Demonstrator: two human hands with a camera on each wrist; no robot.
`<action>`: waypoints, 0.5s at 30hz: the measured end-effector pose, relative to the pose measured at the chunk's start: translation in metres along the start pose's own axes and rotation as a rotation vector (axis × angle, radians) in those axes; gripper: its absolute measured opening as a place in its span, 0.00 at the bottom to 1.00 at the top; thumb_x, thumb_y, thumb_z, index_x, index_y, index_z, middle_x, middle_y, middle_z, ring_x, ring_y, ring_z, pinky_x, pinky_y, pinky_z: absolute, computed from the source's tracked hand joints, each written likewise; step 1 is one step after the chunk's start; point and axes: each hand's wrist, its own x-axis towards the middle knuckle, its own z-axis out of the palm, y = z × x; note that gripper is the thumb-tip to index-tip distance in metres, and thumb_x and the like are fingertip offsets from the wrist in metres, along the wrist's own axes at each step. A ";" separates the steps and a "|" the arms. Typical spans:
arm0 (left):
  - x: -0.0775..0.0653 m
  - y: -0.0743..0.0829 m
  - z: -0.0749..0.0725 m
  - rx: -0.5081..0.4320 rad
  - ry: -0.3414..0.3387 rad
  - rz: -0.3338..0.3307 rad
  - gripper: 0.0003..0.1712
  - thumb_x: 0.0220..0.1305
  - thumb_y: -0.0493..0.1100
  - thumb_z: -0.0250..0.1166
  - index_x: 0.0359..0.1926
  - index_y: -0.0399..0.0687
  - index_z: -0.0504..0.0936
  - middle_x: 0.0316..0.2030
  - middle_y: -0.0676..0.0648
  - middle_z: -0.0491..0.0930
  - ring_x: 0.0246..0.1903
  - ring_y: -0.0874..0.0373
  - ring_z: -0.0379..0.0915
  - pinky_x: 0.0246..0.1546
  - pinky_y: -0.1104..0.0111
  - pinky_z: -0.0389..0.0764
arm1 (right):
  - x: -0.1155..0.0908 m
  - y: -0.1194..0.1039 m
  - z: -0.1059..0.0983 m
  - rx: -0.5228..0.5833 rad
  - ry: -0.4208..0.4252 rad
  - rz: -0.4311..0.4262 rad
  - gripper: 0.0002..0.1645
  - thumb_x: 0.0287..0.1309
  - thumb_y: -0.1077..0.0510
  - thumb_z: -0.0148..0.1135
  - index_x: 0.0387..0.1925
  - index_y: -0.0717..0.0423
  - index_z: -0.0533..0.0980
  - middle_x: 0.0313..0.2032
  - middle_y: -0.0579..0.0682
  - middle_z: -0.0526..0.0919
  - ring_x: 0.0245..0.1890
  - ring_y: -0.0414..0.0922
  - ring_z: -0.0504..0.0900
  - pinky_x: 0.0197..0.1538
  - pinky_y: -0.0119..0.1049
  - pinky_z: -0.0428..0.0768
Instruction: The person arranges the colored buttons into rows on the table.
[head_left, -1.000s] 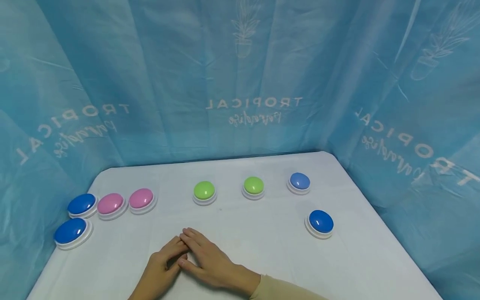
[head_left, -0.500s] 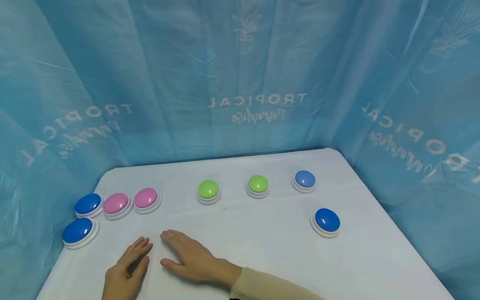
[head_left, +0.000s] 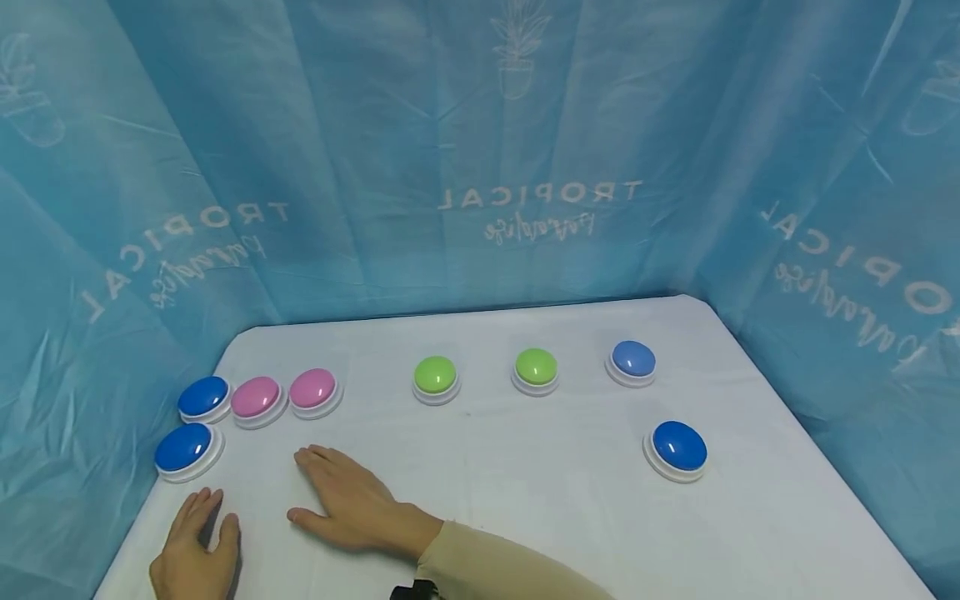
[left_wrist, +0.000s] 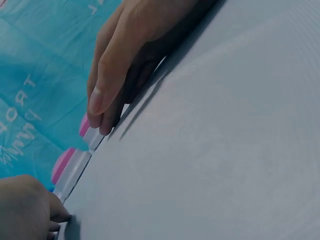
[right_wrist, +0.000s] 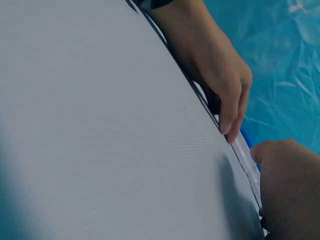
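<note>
My left hand [head_left: 197, 546] is low over the white table at the front left, its fingers loosely bent and empty, pointing up toward the front dark blue push button [head_left: 183, 447]. Behind that one sits another dark blue button [head_left: 203, 397]. To the right my right hand [head_left: 348, 504] spreads low over the tabletop, thumb apart from the fingers, holding nothing. Its fingertips point toward two pink buttons, a left one [head_left: 255, 397] and a right one [head_left: 312, 389], and stop short of them. In the left wrist view, the right hand [left_wrist: 125, 55] appears with fingers angled down close to the table surface.
Farther along the table [head_left: 495, 475] stand two green buttons, one [head_left: 435, 376] left of the other [head_left: 536, 367]. At the right are a light blue button [head_left: 633, 359] and a dark blue one [head_left: 678, 447]. Blue printed curtains [head_left: 375, 208] surround the table's back and sides.
Both hands, which touched at the fingertips a second ago, have separated. The left hand moved left and nearer the front edge; the right hand also slid left. The buttons look unmoved, the camera having turned slightly.
</note>
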 end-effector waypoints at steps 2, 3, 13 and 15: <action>0.004 0.000 -0.004 0.019 -0.007 -0.041 0.33 0.78 0.43 0.53 0.77 0.33 0.63 0.80 0.32 0.55 0.83 0.39 0.40 0.80 0.35 0.42 | 0.009 -0.003 0.001 -0.025 -0.001 -0.004 0.44 0.79 0.31 0.39 0.82 0.54 0.57 0.80 0.43 0.63 0.82 0.39 0.57 0.82 0.27 0.51; 0.006 0.000 -0.005 0.030 -0.015 -0.059 0.34 0.78 0.44 0.53 0.78 0.32 0.60 0.81 0.32 0.52 0.83 0.38 0.37 0.80 0.36 0.40 | 0.014 -0.004 0.002 -0.033 -0.004 -0.003 0.44 0.79 0.31 0.39 0.82 0.54 0.57 0.80 0.43 0.63 0.82 0.39 0.57 0.82 0.27 0.51; 0.035 -0.004 -0.011 0.041 0.073 -0.050 0.43 0.75 0.43 0.55 0.81 0.28 0.48 0.79 0.25 0.49 0.81 0.31 0.40 0.81 0.38 0.43 | 0.060 -0.018 0.017 -0.003 -0.050 0.022 0.51 0.75 0.30 0.47 0.84 0.54 0.50 0.83 0.43 0.56 0.82 0.36 0.54 0.81 0.23 0.47; 0.042 -0.005 -0.013 0.016 0.096 -0.040 0.45 0.74 0.43 0.55 0.81 0.28 0.45 0.78 0.23 0.48 0.81 0.28 0.40 0.81 0.37 0.43 | 0.070 -0.020 0.019 0.001 -0.047 0.019 0.52 0.74 0.30 0.49 0.85 0.54 0.48 0.84 0.43 0.54 0.83 0.36 0.52 0.80 0.22 0.46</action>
